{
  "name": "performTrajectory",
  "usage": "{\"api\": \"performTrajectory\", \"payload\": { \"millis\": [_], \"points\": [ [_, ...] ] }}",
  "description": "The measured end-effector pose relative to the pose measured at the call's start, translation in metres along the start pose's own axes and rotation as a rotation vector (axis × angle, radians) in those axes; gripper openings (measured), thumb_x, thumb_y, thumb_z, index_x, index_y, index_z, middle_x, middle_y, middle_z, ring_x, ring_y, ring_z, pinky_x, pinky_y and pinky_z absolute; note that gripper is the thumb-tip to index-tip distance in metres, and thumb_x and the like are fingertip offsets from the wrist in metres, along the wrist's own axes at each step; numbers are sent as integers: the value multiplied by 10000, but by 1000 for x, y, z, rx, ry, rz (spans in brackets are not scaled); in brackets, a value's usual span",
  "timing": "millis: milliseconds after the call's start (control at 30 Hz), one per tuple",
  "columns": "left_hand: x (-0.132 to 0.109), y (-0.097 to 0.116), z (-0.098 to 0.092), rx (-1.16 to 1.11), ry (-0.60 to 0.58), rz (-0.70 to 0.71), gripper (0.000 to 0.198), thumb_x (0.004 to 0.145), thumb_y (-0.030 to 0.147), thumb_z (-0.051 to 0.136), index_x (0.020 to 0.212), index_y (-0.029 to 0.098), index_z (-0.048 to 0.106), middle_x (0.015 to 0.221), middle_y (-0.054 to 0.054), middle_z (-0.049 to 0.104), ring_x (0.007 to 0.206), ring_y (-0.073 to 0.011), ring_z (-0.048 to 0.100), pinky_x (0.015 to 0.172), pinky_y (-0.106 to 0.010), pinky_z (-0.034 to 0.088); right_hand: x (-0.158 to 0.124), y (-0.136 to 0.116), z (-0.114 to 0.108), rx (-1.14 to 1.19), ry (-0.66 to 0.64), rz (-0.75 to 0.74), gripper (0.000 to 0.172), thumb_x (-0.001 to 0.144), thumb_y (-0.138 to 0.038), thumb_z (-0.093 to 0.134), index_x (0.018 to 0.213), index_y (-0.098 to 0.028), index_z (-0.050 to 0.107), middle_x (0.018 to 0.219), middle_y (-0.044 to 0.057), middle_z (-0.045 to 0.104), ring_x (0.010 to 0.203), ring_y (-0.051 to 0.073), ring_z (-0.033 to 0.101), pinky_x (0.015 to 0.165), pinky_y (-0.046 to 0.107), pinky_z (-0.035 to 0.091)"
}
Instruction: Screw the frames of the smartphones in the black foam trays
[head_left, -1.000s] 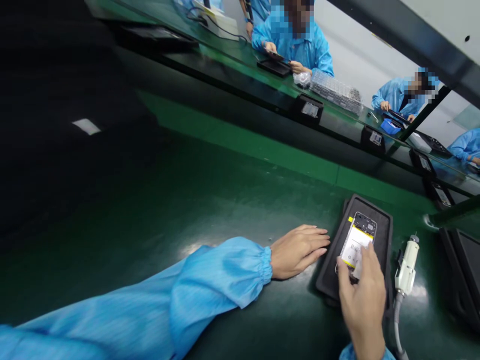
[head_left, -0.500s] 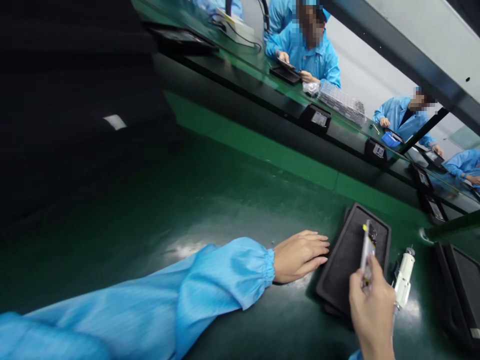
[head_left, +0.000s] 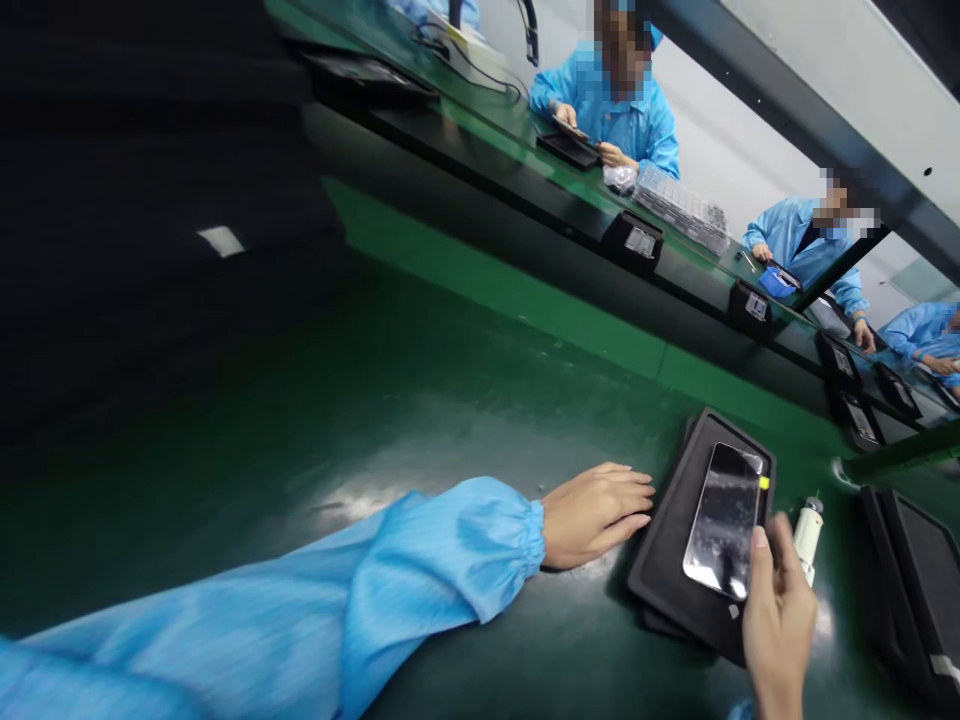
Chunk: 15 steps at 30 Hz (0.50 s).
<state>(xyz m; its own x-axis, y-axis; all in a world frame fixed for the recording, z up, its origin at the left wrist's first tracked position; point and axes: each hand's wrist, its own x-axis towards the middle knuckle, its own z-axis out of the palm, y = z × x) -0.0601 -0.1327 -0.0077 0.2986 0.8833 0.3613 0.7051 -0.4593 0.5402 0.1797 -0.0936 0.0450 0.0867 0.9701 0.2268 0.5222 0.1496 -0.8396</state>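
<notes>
A smartphone with a dark glossy screen and a yellow tab at its upper right edge lies face up in a black tray. Just off the phone's right edge is my right hand, thumb and fingers loosely curved with nothing visible between them. My left hand rests flat on the green table, fingers stretched toward the tray's left side. Partly behind my right hand, a white electric screwdriver lies on the table.
More black trays are stacked at the right edge. Beyond a raised green ledge, a line carries black trays. Co-workers in blue coats sit on the far side. A metal beam crosses overhead.
The phone, held tilted on edge in my right hand before, now lies face up in the tray. My right hand has let go and shifted right. My left hand has stayed put.
</notes>
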Motion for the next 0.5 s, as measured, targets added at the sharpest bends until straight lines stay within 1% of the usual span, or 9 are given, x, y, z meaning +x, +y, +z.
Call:
{"api": "performTrajectory", "payload": {
  "millis": [67,100,133,200,267,300,367,433,500],
  "points": [
    [-1,0,-1,-17,13,-2,350,971,297,348,1107,162,640,1194,-102,652,1204,-275,549,1041,-444,411,-4,4,-8,-165,113,-137,740,780,-669,533,1195,-63,621,1373,195,497,1276,343,465,1031,428,398],
    [-1,0,-2,-27,18,-1,351,970,300,351,1109,164,643,1190,-105,653,1202,-272,552,1044,-439,411,-5,10,-13,-222,133,-155,732,781,-680,524,1187,-80,631,1344,187,530,1246,348,494,1005,430,416],
    [-2,0,-3,-37,20,-1,353,970,309,355,1116,167,644,1189,-108,653,1203,-270,551,1049,-435,409,-5,17,-17,-269,126,-144,731,783,-688,517,1187,-91,634,1284,186,580,1179,350,549,952,427,449],
    [-2,0,-5,-60,7,-11,369,965,363,378,1147,172,636,1209,-117,642,1217,-279,540,1063,-445,396,-7,36,-22,-353,36,-103,738,799,-689,494,1207,-89,625,1138,188,662,982,338,646,819,412,502],
    [-2,2,-5,-84,-14,-29,432,940,461,424,1201,172,612,1267,-132,604,1247,-308,509,1082,-483,368,-9,52,-19,-396,-42,-112,729,839,-659,449,1234,-66,604,1085,195,680,871,326,669,754,410,515],
    [-2,4,-4,-98,-26,-38,485,918,510,449,1232,170,593,1302,-142,576,1266,-327,486,1092,-511,347,-10,59,-16,-390,-49,-130,718,858,-636,424,1240,-53,595,1091,200,677,874,327,670,751,413,519],
    [-2,9,-4,-131,-55,-54,577,876,574,491,1282,169,556,1358,-159,524,1312,-360,424,1115,-571,286,-13,65,-8,-343,-24,-157,685,885,-595,390,1247,-47,584,1125,198,664,971,330,654,779,411,526],
    [-4,15,-4,-173,-73,-84,605,860,577,513,1308,171,533,1390,-163,490,1366,-376,336,1138,-616,199,-17,65,-3,-263,27,-157,656,897,-571,386,1254,-54,574,1148,191,656,1058,317,626,812,395,530],
    [-9,25,-8,-247,-56,-135,614,858,563,523,1330,170,510,1415,-158,464,1400,-368,268,1156,-603,163,-22,59,-3,-175,57,-130,636,908,-561,396,1281,-69,548,1152,181,654,1086,299,615,847,388,530]
  ]
}}
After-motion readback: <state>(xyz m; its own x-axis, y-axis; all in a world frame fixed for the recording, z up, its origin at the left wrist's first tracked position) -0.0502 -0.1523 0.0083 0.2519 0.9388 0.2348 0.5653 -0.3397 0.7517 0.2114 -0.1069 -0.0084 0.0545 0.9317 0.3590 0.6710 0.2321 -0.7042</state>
